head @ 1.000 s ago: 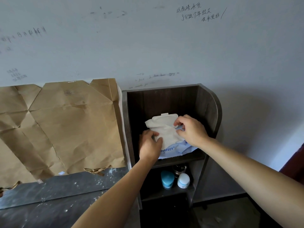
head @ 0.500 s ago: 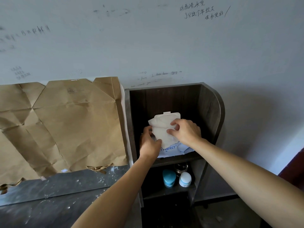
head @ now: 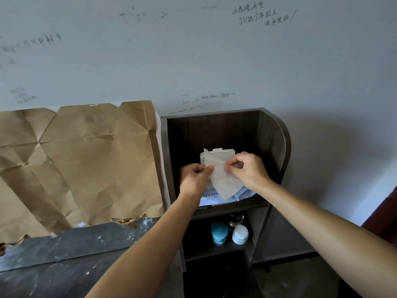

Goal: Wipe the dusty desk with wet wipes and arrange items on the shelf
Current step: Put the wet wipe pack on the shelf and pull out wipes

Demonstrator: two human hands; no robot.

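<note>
Head view: left hand [head: 194, 179] and right hand [head: 247, 171] each pinch 1 wet wipe [head: 221, 179], stretched between them above the wipes pack [head: 211, 195] on the shelf [head: 277, 143], beside the dusty tabletop [head: 64, 274].

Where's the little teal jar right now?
Head view, lower right of centre: the small teal jar stands on the dark wooden shelf unit's lower shelf, beside and left of the small white jar.

Matt dark wood shelf [head: 271, 134]; creased brown paper [head: 86, 160].
</note>
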